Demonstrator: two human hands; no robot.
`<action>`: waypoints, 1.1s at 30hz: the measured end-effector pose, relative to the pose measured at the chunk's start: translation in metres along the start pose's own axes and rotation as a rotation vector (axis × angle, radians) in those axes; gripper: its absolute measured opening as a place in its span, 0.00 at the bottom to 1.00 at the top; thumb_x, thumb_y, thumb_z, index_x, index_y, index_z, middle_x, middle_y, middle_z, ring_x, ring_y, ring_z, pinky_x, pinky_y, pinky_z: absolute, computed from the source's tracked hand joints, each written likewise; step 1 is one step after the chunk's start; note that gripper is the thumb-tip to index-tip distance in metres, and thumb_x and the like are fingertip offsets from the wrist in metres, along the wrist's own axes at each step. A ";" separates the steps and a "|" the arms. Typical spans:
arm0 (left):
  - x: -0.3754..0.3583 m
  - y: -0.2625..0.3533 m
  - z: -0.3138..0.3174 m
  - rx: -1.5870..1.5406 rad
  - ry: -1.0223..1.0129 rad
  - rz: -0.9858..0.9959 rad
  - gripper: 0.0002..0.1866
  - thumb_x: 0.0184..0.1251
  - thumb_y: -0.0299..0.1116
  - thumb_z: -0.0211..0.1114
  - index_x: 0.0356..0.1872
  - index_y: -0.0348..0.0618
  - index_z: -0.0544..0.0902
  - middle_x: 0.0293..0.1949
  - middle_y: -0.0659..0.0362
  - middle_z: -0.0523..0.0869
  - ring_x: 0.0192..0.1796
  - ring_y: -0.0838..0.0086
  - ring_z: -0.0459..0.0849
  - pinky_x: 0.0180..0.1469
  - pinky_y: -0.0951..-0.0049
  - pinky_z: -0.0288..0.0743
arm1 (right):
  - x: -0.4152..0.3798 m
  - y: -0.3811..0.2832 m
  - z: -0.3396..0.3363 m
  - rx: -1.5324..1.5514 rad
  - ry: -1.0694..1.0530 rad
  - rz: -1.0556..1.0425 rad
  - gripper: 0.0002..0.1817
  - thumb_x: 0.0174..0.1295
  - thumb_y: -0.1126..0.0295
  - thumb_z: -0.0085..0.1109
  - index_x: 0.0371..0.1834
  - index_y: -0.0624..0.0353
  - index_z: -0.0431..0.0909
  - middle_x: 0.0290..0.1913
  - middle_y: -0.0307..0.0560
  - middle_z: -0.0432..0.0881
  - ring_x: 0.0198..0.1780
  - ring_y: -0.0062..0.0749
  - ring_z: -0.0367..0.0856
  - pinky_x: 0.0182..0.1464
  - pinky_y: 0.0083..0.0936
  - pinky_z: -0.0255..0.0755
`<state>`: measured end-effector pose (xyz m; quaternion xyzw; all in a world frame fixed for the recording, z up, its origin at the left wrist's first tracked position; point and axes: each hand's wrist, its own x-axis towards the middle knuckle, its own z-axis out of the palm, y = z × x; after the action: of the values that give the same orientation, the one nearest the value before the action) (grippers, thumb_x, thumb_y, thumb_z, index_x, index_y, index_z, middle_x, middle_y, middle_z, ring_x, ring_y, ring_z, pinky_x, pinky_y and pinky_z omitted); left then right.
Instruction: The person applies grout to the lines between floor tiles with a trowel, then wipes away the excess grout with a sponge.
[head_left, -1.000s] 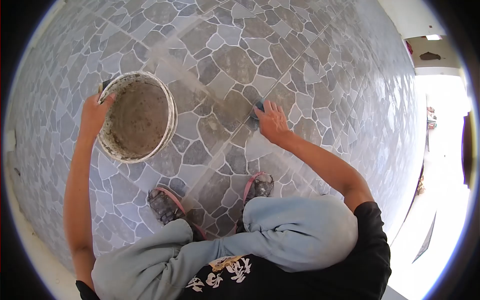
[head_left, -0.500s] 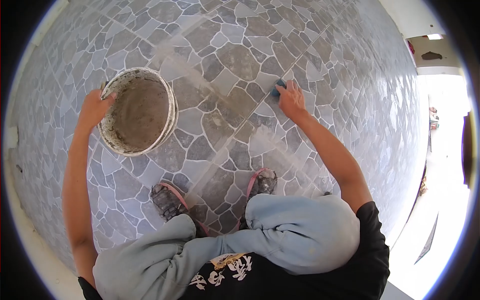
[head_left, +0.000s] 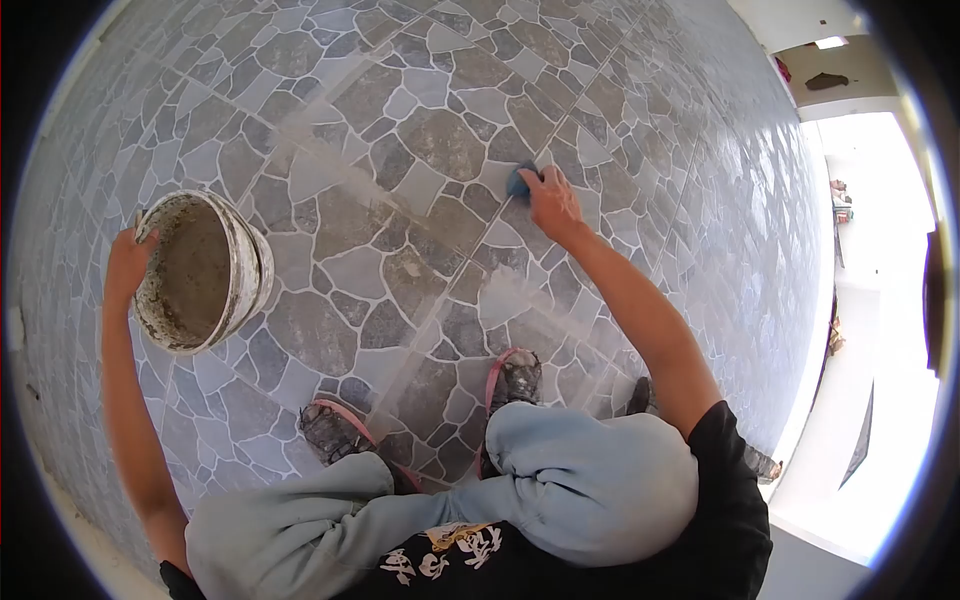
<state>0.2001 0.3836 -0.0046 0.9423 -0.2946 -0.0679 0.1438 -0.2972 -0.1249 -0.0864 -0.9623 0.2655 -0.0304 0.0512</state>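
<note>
Left grip (head_left: 128,264), clasping the bucket (head_left: 241,262), has shifted leftward; right grip (head_left: 556,204) pinches a blue object (head_left: 517,182).

1. Black fabric shirt with short sleeves (head_left: 640,582): a slanting row of large white brush-style characters (head_left: 480,545) is printed across its front, near the edge where it meets the pale blue denim trousers (head_left: 590,490).
2. The characters look Chinese; about three show, creased and foreshortened by the cloth, so their wording cannot be read with certainty.
3. Yellow-orange printed emblem (head_left: 443,537): it sits beside the characters, at that same shirt edge; whether it holds lettering cannot be told.
</note>
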 end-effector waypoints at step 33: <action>-0.014 0.015 -0.002 -0.260 -0.160 -0.205 0.16 0.77 0.38 0.62 0.49 0.34 0.86 0.38 0.54 0.90 0.42 0.70 0.86 0.49 0.65 0.76 | 0.048 0.015 0.041 0.195 0.366 0.098 0.24 0.54 0.79 0.63 0.57 0.56 0.83 0.47 0.54 0.78 0.52 0.53 0.77 0.54 0.45 0.73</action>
<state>0.1807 0.3804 0.0026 0.9325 -0.1962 -0.1942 0.2328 -0.2599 -0.1591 -0.1274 -0.9170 0.3128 -0.2279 0.0966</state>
